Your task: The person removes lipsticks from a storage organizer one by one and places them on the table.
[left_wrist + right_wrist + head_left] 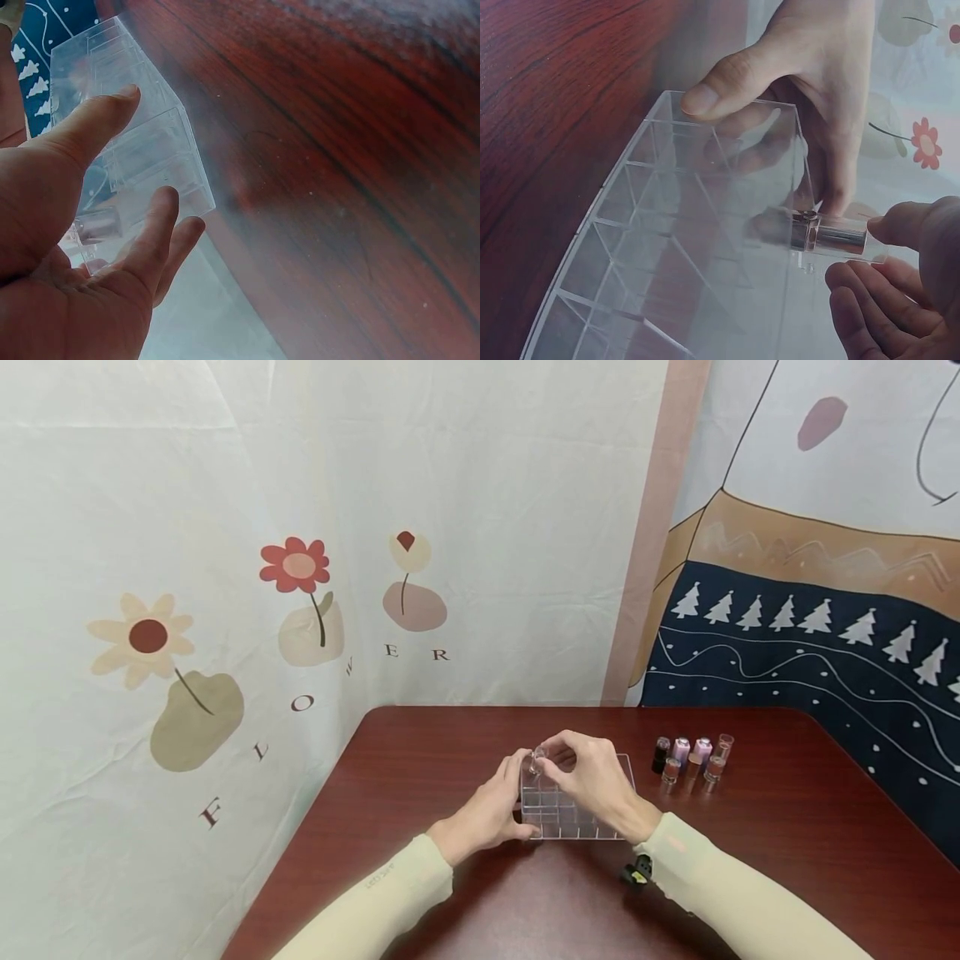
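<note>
A clear acrylic organizer (558, 817) with several compartments stands on the table in the head view. My left hand (489, 810) grips its left side, thumb at the near corner and fingers along the far part. Between thumb and fingertips, my right hand (600, 783) pinches a lipstick tube (841, 238) with a clear cap and a shiny metallic inner part. The tube's lower end is at the organizer's far left compartment, its capped end sticking out past the rim in the right wrist view. In the left wrist view, the tube (97, 226) shows behind the left fingers.
To the right on the dark red wooden table (787, 843) stands a group of small tubes: a black one (661, 755), pinkish ones such as this tube (681, 750), and clear-capped ones including a tall tube (723, 747). Printed curtains (510, 527) hang behind the table.
</note>
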### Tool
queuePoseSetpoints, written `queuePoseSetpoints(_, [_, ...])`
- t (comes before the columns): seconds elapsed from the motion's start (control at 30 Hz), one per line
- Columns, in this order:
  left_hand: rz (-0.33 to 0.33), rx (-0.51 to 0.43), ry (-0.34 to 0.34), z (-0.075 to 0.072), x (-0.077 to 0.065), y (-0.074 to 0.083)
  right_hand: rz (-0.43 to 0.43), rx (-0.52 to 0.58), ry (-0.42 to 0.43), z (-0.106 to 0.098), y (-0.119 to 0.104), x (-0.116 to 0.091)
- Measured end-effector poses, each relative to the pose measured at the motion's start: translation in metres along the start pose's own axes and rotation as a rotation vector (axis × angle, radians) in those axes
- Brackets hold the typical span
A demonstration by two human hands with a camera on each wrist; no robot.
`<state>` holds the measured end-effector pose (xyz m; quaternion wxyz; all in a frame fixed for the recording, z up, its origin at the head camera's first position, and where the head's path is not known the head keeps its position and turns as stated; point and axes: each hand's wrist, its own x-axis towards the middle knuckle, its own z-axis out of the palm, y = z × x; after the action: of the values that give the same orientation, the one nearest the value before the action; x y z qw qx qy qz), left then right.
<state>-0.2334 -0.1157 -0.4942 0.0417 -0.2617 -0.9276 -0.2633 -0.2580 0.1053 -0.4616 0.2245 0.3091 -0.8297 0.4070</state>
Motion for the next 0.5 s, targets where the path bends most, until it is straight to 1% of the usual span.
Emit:
queuePoseSetpoints(0.23, [-0.008, -0.002, -0.007, -0.003, 0.0, 0.002, 0.015, -0.01, 0.016, -0.009, -0.004, -0.001])
queuePoseSetpoints(0.5, [-0.002, -0.02, -0.008, -0.002, 0.0, 0.0, 0.001, 0.014, 0.03, -0.018, -0.004, -0.002])
